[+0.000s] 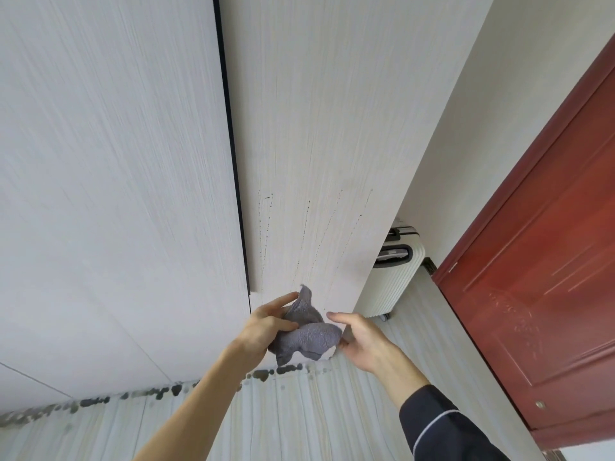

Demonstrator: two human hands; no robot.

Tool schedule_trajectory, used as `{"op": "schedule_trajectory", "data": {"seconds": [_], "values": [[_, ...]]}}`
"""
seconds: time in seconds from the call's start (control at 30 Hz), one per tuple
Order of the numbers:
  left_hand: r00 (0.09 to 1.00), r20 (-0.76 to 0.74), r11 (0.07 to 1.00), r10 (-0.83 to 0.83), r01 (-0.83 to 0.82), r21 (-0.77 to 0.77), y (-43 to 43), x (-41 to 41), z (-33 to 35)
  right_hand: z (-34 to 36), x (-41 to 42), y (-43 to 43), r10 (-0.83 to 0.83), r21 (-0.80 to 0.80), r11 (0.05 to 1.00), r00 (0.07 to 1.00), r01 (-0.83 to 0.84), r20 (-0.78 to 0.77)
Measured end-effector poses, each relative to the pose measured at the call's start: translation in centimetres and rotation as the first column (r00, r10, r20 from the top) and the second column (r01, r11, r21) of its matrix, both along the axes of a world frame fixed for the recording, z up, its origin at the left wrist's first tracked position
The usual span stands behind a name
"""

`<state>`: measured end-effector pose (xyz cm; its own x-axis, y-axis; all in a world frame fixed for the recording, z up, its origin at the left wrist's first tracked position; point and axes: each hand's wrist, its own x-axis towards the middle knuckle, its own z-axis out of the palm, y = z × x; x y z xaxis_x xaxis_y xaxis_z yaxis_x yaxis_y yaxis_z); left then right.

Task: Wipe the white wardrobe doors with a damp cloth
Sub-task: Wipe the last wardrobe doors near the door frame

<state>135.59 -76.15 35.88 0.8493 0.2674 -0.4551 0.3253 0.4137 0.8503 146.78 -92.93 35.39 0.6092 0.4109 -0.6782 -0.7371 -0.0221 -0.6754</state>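
**Evidently mid-job: cloth bunched low, drips left on the door above**

The grey cloth (307,334) is off the wardrobe for now and sits crumpled between the two hands, down near the foot of the doors. The left grip (269,322) is closed round one end of it, fingers curled into the folds. The right grip (361,339) is wide, fingers nearly straight, with its thumb at the cloth's other end. I cannot tell whether it has actually taken hold.

Directly above both grips, the nearer door panel (332,128) carries several thin drip trails (266,227) running down toward the cloth. I judge from these that the panel has been wetted but not finished, and the streaks need a drying pass. The panel (116,144) beyond the left grip, past the dark gap (229,128), shows no marks either way, so whether it has been wiped is unclear. To my eye a good share of the work is left.

As for containers, the wardrobe is closed and its contents are hidden. A white ribbed suitcase (392,274) stands out past the right grip, beside a red door (532,261), and it is shut too. No bucket or basin is in view.
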Motion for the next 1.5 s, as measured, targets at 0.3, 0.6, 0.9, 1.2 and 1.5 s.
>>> {"op": "schedule_trajectory", "data": {"seconds": [0.3, 0.6, 0.9, 1.2, 1.5], "values": [[0.998, 0.063, 0.998, 0.019, -0.023, 0.059, 0.2, -0.6, 0.3, -0.8, -0.9, 0.2, 0.211, -0.066, 0.971, 0.958, -0.228, -0.195], [0.992, -0.106, 0.956, -0.075, 0.102, 0.274, 0.9, -1.0, 0.1, 2.0, -0.7, -0.1, 0.478, -0.317, 0.878, 0.666, -0.359, 0.573], [0.993, -0.086, 0.912, -0.078, 0.105, 0.397, 1.5, -0.2, 1.9, 2.7, 1.3, 0.5, 0.636, -0.607, 0.770, 0.328, -0.198, 0.699], [0.990, -0.135, 1.000, -0.024, 0.025, 0.002, 0.6, 0.2, 2.8, 0.6, -0.5, -0.5, 0.399, -0.079, 0.915, 0.862, -0.395, 0.313], [0.873, -0.387, 0.513, -0.296, 0.487, 0.706, 1.8, 1.9, 0.3, 0.4, 0.9, 1.0, 0.786, -0.701, 0.616, 0.237, -0.359, 0.570]]}}
